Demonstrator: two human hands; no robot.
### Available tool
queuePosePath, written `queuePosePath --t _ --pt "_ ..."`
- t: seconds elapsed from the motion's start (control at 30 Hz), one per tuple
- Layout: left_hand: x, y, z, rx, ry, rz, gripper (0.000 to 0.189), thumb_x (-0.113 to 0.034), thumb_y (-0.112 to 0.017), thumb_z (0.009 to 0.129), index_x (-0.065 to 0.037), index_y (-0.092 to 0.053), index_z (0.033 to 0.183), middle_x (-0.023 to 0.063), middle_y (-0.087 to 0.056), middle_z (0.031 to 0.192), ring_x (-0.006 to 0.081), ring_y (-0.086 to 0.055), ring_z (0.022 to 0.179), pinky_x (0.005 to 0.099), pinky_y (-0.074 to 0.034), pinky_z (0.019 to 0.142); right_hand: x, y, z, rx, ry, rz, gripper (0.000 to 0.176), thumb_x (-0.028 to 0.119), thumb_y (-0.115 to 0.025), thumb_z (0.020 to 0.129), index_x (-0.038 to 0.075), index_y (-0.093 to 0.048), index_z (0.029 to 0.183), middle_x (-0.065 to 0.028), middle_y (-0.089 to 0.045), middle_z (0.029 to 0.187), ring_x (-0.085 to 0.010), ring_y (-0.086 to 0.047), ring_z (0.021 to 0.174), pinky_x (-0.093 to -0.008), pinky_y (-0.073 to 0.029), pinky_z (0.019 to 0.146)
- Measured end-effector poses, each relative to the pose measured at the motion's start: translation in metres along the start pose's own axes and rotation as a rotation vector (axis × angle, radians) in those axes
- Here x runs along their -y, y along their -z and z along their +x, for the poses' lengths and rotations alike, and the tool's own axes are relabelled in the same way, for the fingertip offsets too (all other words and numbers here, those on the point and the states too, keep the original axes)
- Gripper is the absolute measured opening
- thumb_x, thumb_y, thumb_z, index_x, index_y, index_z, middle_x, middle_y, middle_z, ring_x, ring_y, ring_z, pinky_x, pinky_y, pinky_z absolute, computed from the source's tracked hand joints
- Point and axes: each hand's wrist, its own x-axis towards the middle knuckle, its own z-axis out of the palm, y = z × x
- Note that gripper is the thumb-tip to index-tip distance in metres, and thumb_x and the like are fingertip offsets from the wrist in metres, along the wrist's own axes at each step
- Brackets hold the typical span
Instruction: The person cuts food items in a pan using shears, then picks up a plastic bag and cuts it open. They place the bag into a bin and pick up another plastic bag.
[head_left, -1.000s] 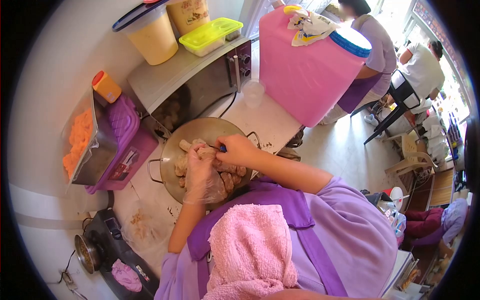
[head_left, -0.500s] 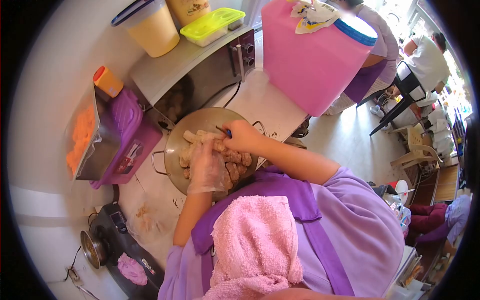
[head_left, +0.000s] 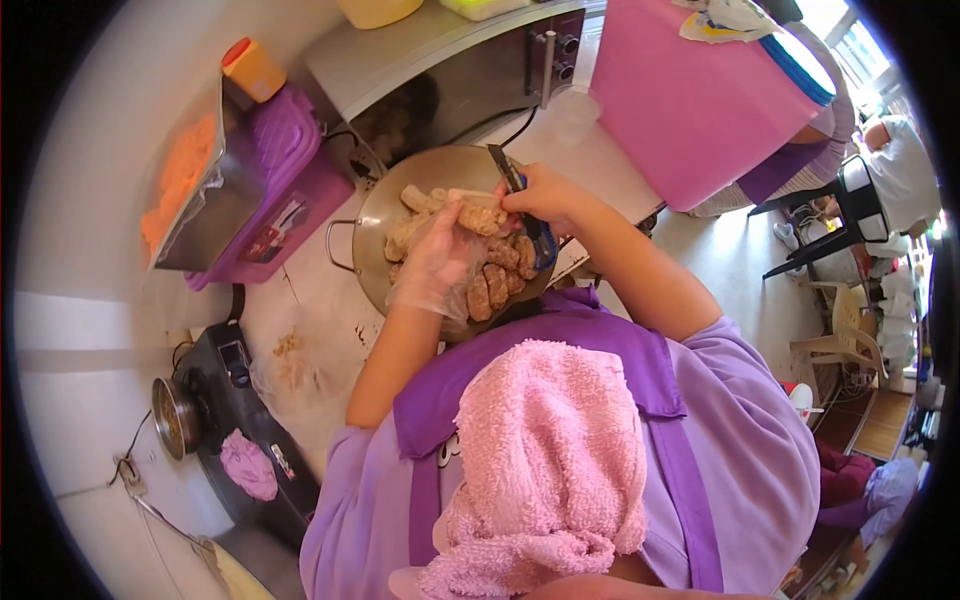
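Note:
My left hand, in a clear plastic glove, is closed around a pale, knobbly food roll above a wide metal wok. Bare-skinned, my right hand pinches near the roll's right end and also grips a black-and-blue tool that looks like a utility knife. The tool slants across the wok's right side. Browned, sausage-shaped pieces lie in the near part of the wok, and paler rolls lie at its left. My gloved fingers partly hide the held roll.
An oven stands behind the wok, and a large pink container is at the right. To the left are a purple bin and a metal container of orange food. A black stove holds a pot. Other people are at right.
The view has shifted, so the wok appears higher and farther right. My right hand has turned, showing more of the black-and-blue tool. The pale roll now shows more clearly between my hands.

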Motion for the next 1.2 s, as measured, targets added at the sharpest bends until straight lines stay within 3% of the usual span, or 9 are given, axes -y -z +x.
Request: queuePosePath --t 0.1,0.2,0.4,0.53,0.6,0.7,0.8,0.97,1.2 --pt "-0.001 0.001 -0.003 -0.004 0.052 -0.036 0.033 -0.023 -0.033 0.095 0.0 -0.036 0.119 0.0193 -0.044 0.126 0.0309 -0.047 0.112 0.0451 -0.037 0.099 -0.005 0.009 0.009 0.135 -0.051 0.082 0.011 0.003 -0.059 0.073 0.003 -0.057 0.084 -0.0052 -0.057 0.071 -0.0125 -0.057 0.058 -0.0238 -0.047 0.048" --pt "-0.002 0.009 -0.001 0.004 0.104 -0.103 0.036 -0.025 -0.034 0.094 -0.001 -0.038 0.121 0.0153 -0.048 0.124 0.0278 -0.048 0.11 0.0433 -0.041 0.093 -0.005 0.011 0.011 0.192 -0.117 0.147 0.009 0.003 -0.058 0.074 0.003 -0.057 0.083 -0.0042 -0.056 0.069 -0.0118 -0.055 0.056 -0.0237 -0.044 0.047" --pt "-0.014 0.007 -0.008 0.129 0.192 -0.076 0.042 -0.029 -0.042 0.089 -0.002 -0.046 0.12 0.0085 -0.056 0.112 0.0209 -0.054 0.096 0.0333 -0.043 0.076 -0.002 0.007 0.008 0.316 -0.127 0.262 0.008 0.002 -0.056 0.075 0.004 -0.057 0.083 -0.0018 -0.053 0.061 -0.0088 -0.047 0.049 -0.0211 -0.037 0.045" --pt "-0.018 -0.006 -0.014 0.102 0.156 -0.026 0.044 -0.029 -0.048 0.086 -0.003 -0.046 0.121 0.0064 -0.058 0.107 0.0191 -0.055 0.089 0.0328 -0.044 0.073 -0.005 0.002 0.011 0.214 -0.092 0.335 0.007 0.002 -0.057 0.074 0.003 -0.059 0.081 -0.0024 -0.054 0.061 -0.0083 -0.045 0.046 -0.0214 -0.035 0.044" --pt "-0.016 -0.006 -0.014 0.052 0.122 0.052 0.045 -0.027 -0.051 0.085 -0.003 -0.046 0.123 0.0052 -0.058 0.105 0.0185 -0.055 0.087 0.0326 -0.044 0.072 0.001 0.001 0.011 0.078 0.081 -0.017 0.007 0.004 -0.059 0.071 0.002 -0.06 0.078 -0.0029 -0.055 0.062 -0.008 -0.046 0.048 -0.021 -0.036 0.044" --pt "-0.009 0.006 -0.007 0.044 0.064 0.302 0.047 -0.019 -0.055 0.082 -0.005 -0.044 0.125 0.004 -0.057 0.102 0.0175 -0.054 0.084 0.0329 -0.044 0.072 0.012 -0.011 0.002 -0.046 0.087 -0.184 0.009 0.005 -0.062 0.069 0.001 -0.061 0.077 -0.0036 -0.056 0.062 -0.0081 -0.047 0.047 -0.0212 -0.038 0.044" --pt "-0.007 0.008 -0.006 0.06 0.161 0.264 0.051 -0.012 -0.057 0.079 -0.007 -0.043 0.127 0.0038 -0.056 0.101 0.0157 -0.053 0.083 0.0317 -0.043 0.074 0.016 -0.019 -0.003 -0.011 0.11 -0.285 0.01 0.005 -0.063 0.069 0.0 -0.061 0.078 -0.0036 -0.056 0.062 -0.0082 -0.049 0.047 -0.0214 -0.04 0.044" --pt "-0.008 -0.001 -0.013 -0.135 0.169 0.17 0.05 -0.002 -0.052 0.075 -0.01 -0.047 0.123 0.0034 -0.056 0.101 0.0131 -0.051 0.09 0.0311 -0.039 0.078 0.009 -0.02 0.001 -0.019 0.117 -0.336 0.011 0.007 -0.063 0.068 0.001 -0.062 0.078 -0.0044 -0.056 0.059 -0.0098 -0.051 0.047 -0.0237 -0.039 0.044" --pt "-0.007 0.006 -0.008 -0.204 0.174 0.24 0.051 0.004 -0.047 0.071 -0.006 -0.048 0.12 0.0027 -0.054 0.106 0.0132 -0.051 0.096 0.0308 -0.04 0.084 0.0 -0.023 0.006 -0.05 0.112 -0.373 0.015 0.009 -0.063 0.068 -0.001 -0.062 0.079 -0.0074 -0.059 0.061 -0.0117 -0.056 0.051 -0.0255 -0.043 0.047"
